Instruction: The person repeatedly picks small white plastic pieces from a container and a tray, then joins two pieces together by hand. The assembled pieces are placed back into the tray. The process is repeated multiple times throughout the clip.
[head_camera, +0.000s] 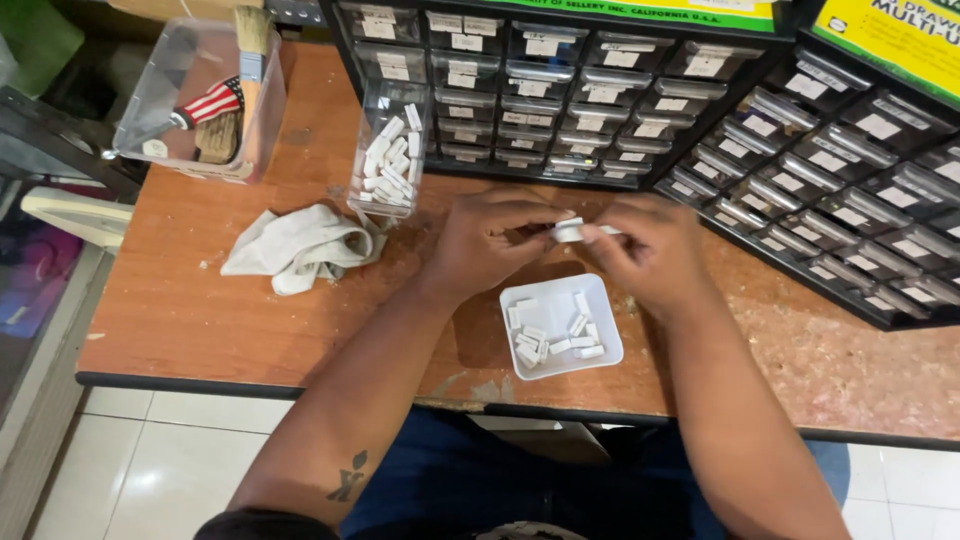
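While both hands meet above the white tray (608, 300), their fingers (545, 228) pinch a small white piece (570, 231).

Crumpled cloth (300, 247), paintbrush (250, 60), drawer cabinets (560, 90).

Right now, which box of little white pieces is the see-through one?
The tall clear drawer standing by the cabinet; the square white tray near the hands is not see-through.

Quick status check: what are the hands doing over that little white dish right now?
Left hand and right hand together pinch a small white piece. White dish of similar pieces sits just below. Nothing in between; clear drawer stands behind.
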